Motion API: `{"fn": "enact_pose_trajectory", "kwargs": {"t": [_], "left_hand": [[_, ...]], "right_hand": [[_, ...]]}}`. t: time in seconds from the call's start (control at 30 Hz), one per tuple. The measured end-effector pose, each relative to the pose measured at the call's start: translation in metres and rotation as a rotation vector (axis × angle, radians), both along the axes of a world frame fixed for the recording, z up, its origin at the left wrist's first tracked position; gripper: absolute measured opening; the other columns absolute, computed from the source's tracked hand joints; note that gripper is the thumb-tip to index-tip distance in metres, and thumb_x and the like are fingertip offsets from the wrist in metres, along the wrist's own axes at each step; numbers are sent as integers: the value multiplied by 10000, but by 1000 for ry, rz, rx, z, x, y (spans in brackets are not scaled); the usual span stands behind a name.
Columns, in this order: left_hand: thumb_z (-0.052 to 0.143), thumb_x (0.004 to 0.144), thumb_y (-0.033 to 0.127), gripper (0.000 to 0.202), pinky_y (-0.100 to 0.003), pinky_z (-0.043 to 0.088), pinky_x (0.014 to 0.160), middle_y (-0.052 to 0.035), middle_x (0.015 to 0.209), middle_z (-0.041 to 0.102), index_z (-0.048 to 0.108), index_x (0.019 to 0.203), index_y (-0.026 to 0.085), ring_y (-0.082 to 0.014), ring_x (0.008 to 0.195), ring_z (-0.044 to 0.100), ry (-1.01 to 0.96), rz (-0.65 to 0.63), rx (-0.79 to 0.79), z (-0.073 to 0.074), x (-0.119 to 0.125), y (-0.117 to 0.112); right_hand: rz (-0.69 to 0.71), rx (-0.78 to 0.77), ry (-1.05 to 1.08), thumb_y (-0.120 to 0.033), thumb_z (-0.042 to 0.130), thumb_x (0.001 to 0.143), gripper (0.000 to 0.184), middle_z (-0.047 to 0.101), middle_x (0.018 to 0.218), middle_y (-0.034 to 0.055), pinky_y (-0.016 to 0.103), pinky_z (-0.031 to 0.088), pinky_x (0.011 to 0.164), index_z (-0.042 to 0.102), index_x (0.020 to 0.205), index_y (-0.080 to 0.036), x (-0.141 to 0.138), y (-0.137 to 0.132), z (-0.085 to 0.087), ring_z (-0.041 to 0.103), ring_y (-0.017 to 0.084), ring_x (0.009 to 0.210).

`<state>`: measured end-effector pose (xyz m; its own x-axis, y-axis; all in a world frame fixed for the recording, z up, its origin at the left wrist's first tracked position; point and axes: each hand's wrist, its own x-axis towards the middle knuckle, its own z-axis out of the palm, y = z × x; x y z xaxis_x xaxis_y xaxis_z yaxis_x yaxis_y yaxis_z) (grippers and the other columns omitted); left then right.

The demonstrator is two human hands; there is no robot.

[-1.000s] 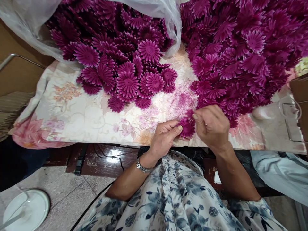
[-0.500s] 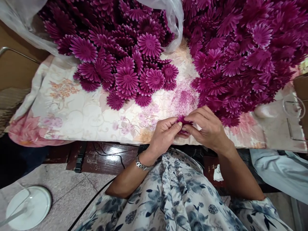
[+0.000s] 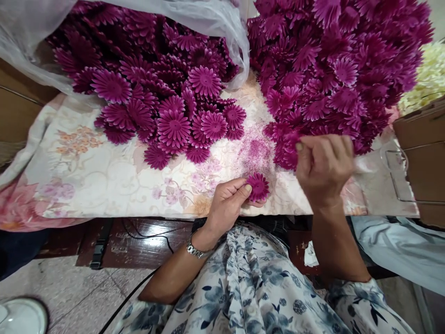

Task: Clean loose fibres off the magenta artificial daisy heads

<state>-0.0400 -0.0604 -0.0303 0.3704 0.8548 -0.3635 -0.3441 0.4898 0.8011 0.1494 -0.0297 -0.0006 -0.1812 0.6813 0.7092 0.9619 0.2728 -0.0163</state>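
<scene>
My left hand (image 3: 227,202) pinches a small magenta fabric flower (image 3: 257,186) at the near edge of the cloth-covered table (image 3: 104,181). My right hand (image 3: 323,164) is raised at the near edge of the large right heap of magenta flowers (image 3: 333,69), fingers curled and blurred; whether it holds a flower I cannot tell. A second heap of the same flowers (image 3: 167,97) spills out of a clear plastic bag (image 3: 41,28) at the left.
Magenta dust (image 3: 259,148) speckles the floral cloth between the heaps. Cardboard box (image 3: 422,153) stands at the right edge, pale yellow flowers (image 3: 426,83) behind it. A white dish (image 3: 21,317) lies on the floor at lower left. A light-blue sleeve (image 3: 403,250) shows at right.
Both hands were together on one flower. My right hand has now let go and moved up and right to the right heap. The left hand keeps the flower.
</scene>
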Motion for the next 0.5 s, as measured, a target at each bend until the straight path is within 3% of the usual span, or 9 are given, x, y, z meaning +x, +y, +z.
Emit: {"fn": "enact_pose_trajectory", "kwargs": {"t": [0.07,0.13,0.23,0.33,0.4,0.5], "left_hand": [[671,740,403,283,-250,575,541,-10,613,657,673,738,120,-142,559,660,2,-2,-11,1,1,1],[664,752,376,256,-251,581,556,-13,633,664,672,753,121,-145,586,671,-12,3,-20,3,2,3],[655,760,331,215,-275,596,607,-19,655,669,663,747,116,-149,629,678,-76,10,-29,4,5,6],[665,740,308,192,-302,602,627,-16,651,663,648,734,117,-149,634,669,-146,7,-59,6,7,7],[677,726,302,189,-308,602,624,-8,636,650,633,700,119,-146,625,661,-168,5,-78,6,8,6],[678,733,287,171,-304,597,631,-3,650,650,639,698,125,-142,632,660,-180,-9,-49,4,8,4]], "right_hand": [[-108,-48,4,-286,522,873,141,631,867,89,392,352,761,630,910,-203,14,4,8,531,231,847],[-122,-77,19,-301,542,862,171,634,958,100,414,354,798,641,966,-207,18,2,13,533,251,912],[108,-139,56,-278,589,836,214,636,966,88,373,412,781,624,1029,-193,5,-10,12,554,212,892],[400,-358,104,-239,580,841,150,637,883,68,322,461,739,607,973,-175,-17,-21,2,561,173,832],[456,-421,142,-210,560,850,67,629,804,56,312,464,711,592,893,-171,-27,-26,-4,556,163,778],[445,-363,165,-168,551,849,43,613,718,36,297,456,665,576,815,-178,-33,-27,-11,553,152,712]]}}
